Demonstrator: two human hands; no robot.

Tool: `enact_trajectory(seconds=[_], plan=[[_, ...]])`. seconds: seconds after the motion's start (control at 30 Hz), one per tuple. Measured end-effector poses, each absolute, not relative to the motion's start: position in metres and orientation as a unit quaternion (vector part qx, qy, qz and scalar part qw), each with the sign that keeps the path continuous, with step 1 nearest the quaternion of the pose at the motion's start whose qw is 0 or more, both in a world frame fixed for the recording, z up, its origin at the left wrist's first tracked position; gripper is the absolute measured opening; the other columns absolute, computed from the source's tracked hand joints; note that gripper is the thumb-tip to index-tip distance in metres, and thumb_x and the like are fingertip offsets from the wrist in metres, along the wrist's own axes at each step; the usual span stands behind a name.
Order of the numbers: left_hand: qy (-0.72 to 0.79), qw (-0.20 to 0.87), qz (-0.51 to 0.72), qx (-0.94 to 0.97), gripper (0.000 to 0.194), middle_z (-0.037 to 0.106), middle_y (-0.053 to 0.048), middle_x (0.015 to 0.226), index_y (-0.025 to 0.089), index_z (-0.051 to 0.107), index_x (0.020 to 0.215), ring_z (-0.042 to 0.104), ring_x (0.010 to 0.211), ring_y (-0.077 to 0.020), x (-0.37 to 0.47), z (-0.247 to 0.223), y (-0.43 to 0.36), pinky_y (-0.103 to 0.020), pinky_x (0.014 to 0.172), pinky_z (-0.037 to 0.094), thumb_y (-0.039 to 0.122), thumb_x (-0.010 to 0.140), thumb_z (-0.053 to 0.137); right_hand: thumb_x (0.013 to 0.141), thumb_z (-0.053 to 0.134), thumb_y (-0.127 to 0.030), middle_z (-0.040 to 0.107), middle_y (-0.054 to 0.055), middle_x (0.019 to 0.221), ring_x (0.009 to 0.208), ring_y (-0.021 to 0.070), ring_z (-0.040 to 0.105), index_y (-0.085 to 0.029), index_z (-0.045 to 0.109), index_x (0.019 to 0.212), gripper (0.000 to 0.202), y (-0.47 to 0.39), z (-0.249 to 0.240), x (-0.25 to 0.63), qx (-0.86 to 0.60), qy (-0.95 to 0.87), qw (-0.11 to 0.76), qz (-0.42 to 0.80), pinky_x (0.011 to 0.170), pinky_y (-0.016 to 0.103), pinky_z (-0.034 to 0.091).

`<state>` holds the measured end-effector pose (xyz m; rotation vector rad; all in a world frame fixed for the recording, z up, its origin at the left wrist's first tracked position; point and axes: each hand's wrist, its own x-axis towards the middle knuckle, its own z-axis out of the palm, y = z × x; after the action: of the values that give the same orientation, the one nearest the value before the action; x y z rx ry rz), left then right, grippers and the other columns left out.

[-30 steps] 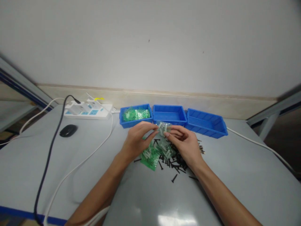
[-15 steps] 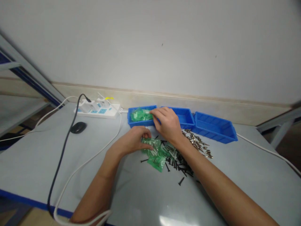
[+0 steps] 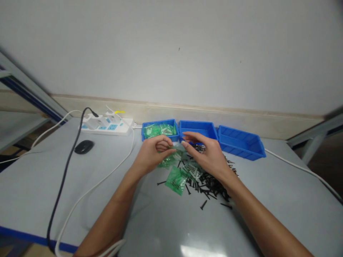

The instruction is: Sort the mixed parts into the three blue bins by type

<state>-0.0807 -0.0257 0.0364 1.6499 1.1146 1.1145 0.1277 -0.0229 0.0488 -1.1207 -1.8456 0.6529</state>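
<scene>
Left hand curled, thumb and fingers pinched on a small green bag of pale parts, held just above the table. Right hand just to the right of it, palm down, fingers loosely spread over the same bag; cannot tell whether they touch it or grip anything. Below and near the hands: more green bags lying flat, mixed into a heap of black screws that scatters toward the near right; a few screws lie apart from the heap. Silvery small parts on the right edge of the pile, partly hidden by the right wrist. Far side, in a row against the wall: three blue bins. Left bin holds green bags; middle bin and right bin look bare inside. Far left: white power strip, black mouse, dark cable and white cable running toward the near edge.
</scene>
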Motion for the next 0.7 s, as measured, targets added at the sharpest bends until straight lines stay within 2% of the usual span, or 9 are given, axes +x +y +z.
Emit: enact_trajectory(seconds=[0.07,0.17,0.27,0.4,0.5,0.6,0.7], plan=[[0.447,0.459,0.472,0.606,0.021,0.074,-0.001,0.073,0.017,0.062,0.084,0.073,0.068,-0.0137,-0.072,0.038,-0.028,-0.022,0.064,0.059,0.022,0.074,0.081,0.085,0.075,-0.037,0.078,0.009,0.104,0.092,0.0231,0.074,-0.021,0.068,0.127,0.045,-0.034,0.044,0.136,-0.451,-0.683,0.424,0.389,0.085,0.041,0.058],[0.452,0.526,0.460,0.554,0.029,0.076,-0.002,0.075,0.016,0.065,0.091,0.075,0.069,-0.0153,-0.062,0.041,-0.032,-0.023,0.066,0.062,0.027,0.072,0.084,0.072,0.086,-0.034,0.079,0.006,0.090,0.080,0.0211,0.074,-0.020,0.075,0.109,0.041,-0.043,0.032,0.147,-0.444,-0.575,0.437,0.530,0.076,0.036,0.060],[0.449,0.558,0.432,0.548,0.036,0.078,-0.004,0.079,0.015,0.070,0.100,0.075,0.068,-0.0154,-0.059,0.044,-0.034,-0.024,0.068,0.062,0.029,0.071,0.086,0.062,0.092,-0.031,0.079,0.005,0.085,0.076,0.0190,0.074,-0.020,0.077,0.094,0.037,-0.045,0.023,0.153,-0.455,-0.498,0.466,0.572,0.076,0.034,0.059],[0.460,0.540,0.419,0.566,0.029,0.078,-0.004,0.075,0.014,0.073,0.092,0.072,0.063,-0.0144,-0.057,0.043,-0.035,-0.022,0.062,0.059,0.031,0.073,0.086,0.064,0.091,-0.032,0.079,0.004,0.082,0.073,0.0165,0.072,-0.021,0.077,0.094,0.035,-0.048,0.021,0.157,-0.451,-0.482,0.463,0.591,0.074,0.031,0.057],[0.467,0.503,0.422,0.592,0.025,0.078,-0.005,0.078,0.015,0.072,0.089,0.074,0.069,-0.0159,-0.057,0.043,-0.034,-0.023,0.066,0.060,0.032,0.075,0.083,0.069,0.088,-0.033,0.078,0.004,0.084,0.074,0.0160,0.072,-0.021,0.076,0.097,0.033,-0.048,0.022,0.156,-0.437,-0.503,0.460,0.587,0.072,0.030,0.057],[0.486,0.412,0.389,0.665,0.021,0.080,-0.006,0.089,0.016,0.072,0.095,0.076,0.082,-0.0194,-0.068,0.048,-0.034,-0.029,0.077,0.061,0.030,0.081,0.078,0.072,0.085,-0.033,0.078,0.005,0.085,0.076,0.0170,0.073,-0.020,0.074,0.100,0.033,-0.045,0.023,0.149,-0.427,-0.544,0.450,0.566,0.070,0.030,0.058],[0.522,0.287,0.273,0.755,0.032,0.079,-0.009,0.104,0.018,0.074,0.110,0.075,0.093,-0.0250,-0.089,0.054,-0.033,-0.039,0.088,0.060,0.032,0.081,0.077,0.078,0.079,-0.032,0.078,0.006,0.083,0.075,0.0186,0.073,-0.018,0.073,0.098,0.025,-0.034,0.028,0.137,-0.444,-0.600,0.467,0.474,0.070,0.032,0.059]])
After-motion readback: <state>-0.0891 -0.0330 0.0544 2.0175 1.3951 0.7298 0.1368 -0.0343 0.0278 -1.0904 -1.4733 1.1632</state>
